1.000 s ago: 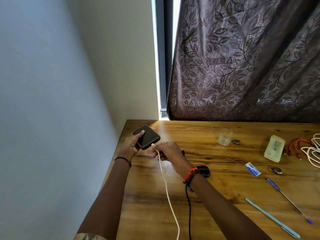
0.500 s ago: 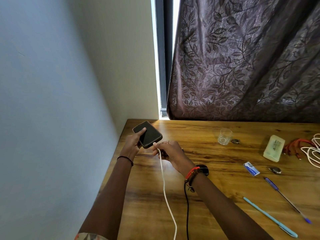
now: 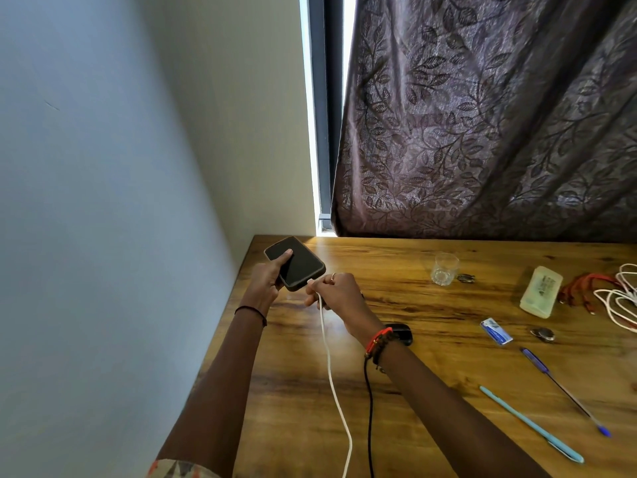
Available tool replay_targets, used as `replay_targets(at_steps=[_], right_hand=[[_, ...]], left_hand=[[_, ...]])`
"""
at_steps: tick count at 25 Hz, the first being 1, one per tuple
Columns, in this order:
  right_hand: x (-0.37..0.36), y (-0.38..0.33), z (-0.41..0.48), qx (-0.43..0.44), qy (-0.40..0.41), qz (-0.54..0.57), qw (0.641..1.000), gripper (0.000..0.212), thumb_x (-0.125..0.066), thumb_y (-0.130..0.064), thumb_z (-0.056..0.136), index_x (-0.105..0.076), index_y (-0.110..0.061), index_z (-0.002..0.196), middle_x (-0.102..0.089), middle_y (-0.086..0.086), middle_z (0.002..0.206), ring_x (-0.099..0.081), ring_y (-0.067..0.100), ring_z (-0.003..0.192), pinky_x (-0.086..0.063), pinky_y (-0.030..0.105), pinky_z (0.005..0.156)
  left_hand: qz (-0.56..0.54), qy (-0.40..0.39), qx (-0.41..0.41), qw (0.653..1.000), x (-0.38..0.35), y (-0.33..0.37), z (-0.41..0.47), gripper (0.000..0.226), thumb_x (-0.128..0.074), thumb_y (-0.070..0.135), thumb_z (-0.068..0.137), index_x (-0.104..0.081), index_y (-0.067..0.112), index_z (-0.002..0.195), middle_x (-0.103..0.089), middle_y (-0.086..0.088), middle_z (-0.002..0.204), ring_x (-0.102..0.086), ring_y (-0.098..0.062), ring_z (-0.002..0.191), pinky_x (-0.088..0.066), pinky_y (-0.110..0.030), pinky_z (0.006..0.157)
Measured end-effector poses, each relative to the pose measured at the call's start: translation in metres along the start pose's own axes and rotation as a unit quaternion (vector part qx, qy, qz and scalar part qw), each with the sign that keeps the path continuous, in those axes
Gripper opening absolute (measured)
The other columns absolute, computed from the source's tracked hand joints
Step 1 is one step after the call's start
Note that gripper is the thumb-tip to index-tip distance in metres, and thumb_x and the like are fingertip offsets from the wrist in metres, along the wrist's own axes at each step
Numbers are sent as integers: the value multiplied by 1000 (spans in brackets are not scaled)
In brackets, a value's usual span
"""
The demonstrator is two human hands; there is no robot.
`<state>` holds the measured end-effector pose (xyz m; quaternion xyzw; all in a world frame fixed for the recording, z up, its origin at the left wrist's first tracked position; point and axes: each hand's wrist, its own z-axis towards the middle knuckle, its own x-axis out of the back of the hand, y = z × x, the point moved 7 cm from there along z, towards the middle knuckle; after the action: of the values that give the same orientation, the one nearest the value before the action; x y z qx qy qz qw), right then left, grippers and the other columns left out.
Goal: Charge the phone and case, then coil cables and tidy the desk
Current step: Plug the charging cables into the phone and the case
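Note:
A black phone [image 3: 300, 262] is held above the desk's far left corner by my left hand [image 3: 267, 280], thumb on its screen. My right hand [image 3: 336, 293] pinches the plug end of a white charging cable [image 3: 331, 374] right at the phone's near bottom edge; whether the plug is fully in cannot be seen. The white cable runs down toward me off the frame's bottom. A black cable [image 3: 369, 415] runs from a small black case [image 3: 403, 333] partly hidden behind my right wrist. Loose white cables [image 3: 620, 301] and red cables [image 3: 582, 288] lie at the far right.
On the wooden desk [image 3: 448, 374] stand a small glass [image 3: 444, 269], a pale green box [image 3: 541, 291], a blue-white packet [image 3: 496, 331], a small metal object [image 3: 543, 334], a dark blue pen [image 3: 562, 389] and a light blue pen [image 3: 531, 424]. The wall is on the left, a curtain behind.
Both hands lifted slightly and moved away from me with the phone. The white cable's plug has closed the gap to the phone's bottom edge.

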<state>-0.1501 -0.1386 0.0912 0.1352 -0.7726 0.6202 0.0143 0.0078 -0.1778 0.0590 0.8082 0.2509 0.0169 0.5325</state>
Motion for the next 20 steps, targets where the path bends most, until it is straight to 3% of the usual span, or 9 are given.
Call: replay_targets(at_steps=[4, 10, 13, 16, 18, 20], right_hand=[[-1, 8, 0, -30, 10, 21, 999, 20, -56, -16, 92, -64, 0, 100, -68, 1, 70, -60, -1, 49, -44, 18, 56], [-13, 22, -1, -41, -23, 82, 995, 24, -56, -14, 92, -62, 6, 104, -68, 7, 70, -61, 7, 54, -49, 23, 63], [-12, 26, -1, -31, -80, 84, 993, 31, -54, -27, 93, -64, 1, 102, -71, 8, 77, -64, 9, 60, -52, 19, 61], [9, 48, 12, -43, -53, -3, 998, 41, -50, -41, 93, -67, -3, 92, -72, 10, 79, -65, 13, 61, -51, 20, 57], [35, 65, 26, -8, 47, -155, 987, 24, -51, -21, 94, -62, -1, 89, -66, 12, 82, -62, 17, 67, -47, 21, 55], [47, 80, 37, 25, 92, -320, 943, 15, -44, -1, 91, -59, -2, 94, -60, 15, 97, -58, 27, 89, -49, 30, 69]], left_hand=[[26, -1, -39, 999, 2, 1, -1, 52, -67, 18, 84, -44, -1, 127, -57, -20, 120, -57, -29, 104, -50, -44, 96], [64, 0, -47, 997, 5, 1, 1, 52, -68, 19, 84, -44, -3, 124, -57, -18, 115, -57, -28, 102, -51, -40, 88], [61, -4, -34, 998, 5, -7, 2, 49, -69, 18, 83, -47, -4, 122, -59, -17, 111, -58, -29, 102, -52, -40, 88], [50, -3, -11, 999, 10, -18, 6, 50, -71, 15, 81, -50, -5, 122, -60, -20, 113, -60, -33, 103, -53, -47, 87], [52, -7, -7, 999, 13, -25, 10, 48, -72, 15, 81, -52, -4, 120, -61, -20, 112, -61, -32, 101, -55, -45, 79], [71, -11, -2, 997, 16, -35, 14, 46, -73, 17, 80, -54, -2, 117, -63, -18, 110, -62, -31, 98, -56, -40, 76]])
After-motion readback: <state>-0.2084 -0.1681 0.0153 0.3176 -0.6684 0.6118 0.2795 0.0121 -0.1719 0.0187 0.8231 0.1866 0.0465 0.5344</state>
